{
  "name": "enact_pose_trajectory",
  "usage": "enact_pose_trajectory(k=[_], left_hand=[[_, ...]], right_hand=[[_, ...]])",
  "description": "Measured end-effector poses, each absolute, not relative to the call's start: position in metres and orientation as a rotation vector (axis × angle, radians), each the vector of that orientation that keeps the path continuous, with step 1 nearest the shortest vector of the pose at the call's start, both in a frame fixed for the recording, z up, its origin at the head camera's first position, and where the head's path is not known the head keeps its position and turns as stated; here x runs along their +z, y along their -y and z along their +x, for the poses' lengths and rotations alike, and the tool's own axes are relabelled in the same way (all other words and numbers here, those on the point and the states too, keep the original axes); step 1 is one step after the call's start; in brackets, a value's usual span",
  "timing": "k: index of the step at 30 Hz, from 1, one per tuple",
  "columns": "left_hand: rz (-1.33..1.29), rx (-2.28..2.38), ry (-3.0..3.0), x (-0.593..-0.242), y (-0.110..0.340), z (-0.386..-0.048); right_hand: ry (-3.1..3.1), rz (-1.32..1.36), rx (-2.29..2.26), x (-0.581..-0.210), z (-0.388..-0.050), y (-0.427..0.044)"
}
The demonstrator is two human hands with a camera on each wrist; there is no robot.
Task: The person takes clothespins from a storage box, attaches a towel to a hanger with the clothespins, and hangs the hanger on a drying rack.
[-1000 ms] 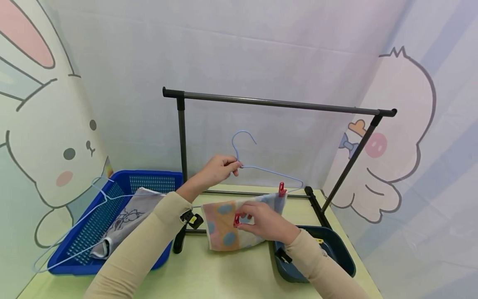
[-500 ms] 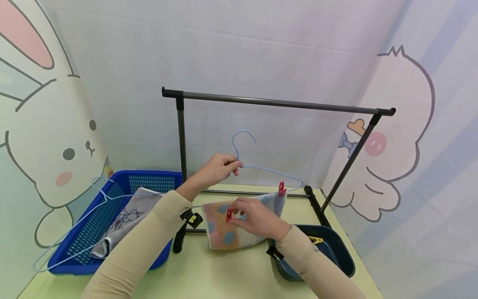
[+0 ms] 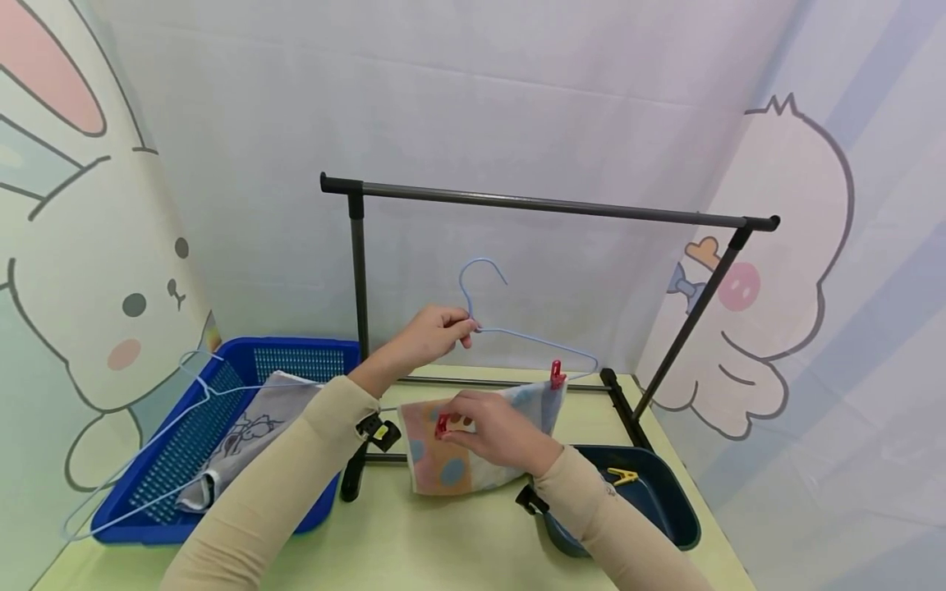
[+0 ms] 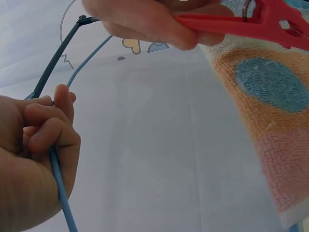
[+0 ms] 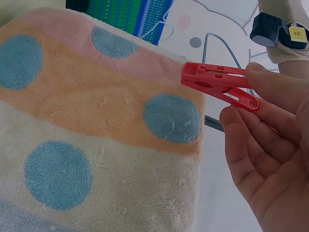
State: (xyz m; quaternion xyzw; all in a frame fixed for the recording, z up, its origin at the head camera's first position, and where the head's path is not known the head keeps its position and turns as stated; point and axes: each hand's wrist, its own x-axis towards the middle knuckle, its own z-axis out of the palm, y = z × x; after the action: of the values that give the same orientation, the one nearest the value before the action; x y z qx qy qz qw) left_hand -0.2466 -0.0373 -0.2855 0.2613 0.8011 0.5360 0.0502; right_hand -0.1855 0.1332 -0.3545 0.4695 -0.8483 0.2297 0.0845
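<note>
My left hand [image 3: 436,332] grips a blue wire hanger [image 3: 535,337] just below its hook; its curled fingers [image 4: 53,125] show in the left wrist view. A towel [image 3: 436,468] with blue dots hangs over the hanger's lower bar, and a red clip [image 3: 557,375] sits at its right end. My right hand [image 3: 493,428] pinches a second red clip [image 3: 441,426] by its handles, in front of the towel's left part. In the right wrist view that clip [image 5: 215,82] is near the towel's edge [image 5: 186,193]; whether they touch I cannot tell.
Behind stands a black rack [image 3: 547,203]. At the left, a blue basket [image 3: 306,361] holds grey cloth [image 3: 259,427], with another hanger [image 3: 209,392] over it. At the right, a dark tray [image 3: 683,525] holds a yellow clip [image 3: 623,476].
My right hand has moved left across the front of the towel with its red clip, uncovering more of the dark tray. The left hand holds the hanger in nearly the same place.
</note>
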Motion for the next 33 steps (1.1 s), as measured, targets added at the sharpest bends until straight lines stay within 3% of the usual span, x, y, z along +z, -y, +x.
enact_pose_trajectory(k=[33], left_hand=[[0.791,1.630,-2.431,-0.284,0.035,-0.248]], right_hand=[[2.230,1.378,0.856,-0.366,-0.205,-0.123]])
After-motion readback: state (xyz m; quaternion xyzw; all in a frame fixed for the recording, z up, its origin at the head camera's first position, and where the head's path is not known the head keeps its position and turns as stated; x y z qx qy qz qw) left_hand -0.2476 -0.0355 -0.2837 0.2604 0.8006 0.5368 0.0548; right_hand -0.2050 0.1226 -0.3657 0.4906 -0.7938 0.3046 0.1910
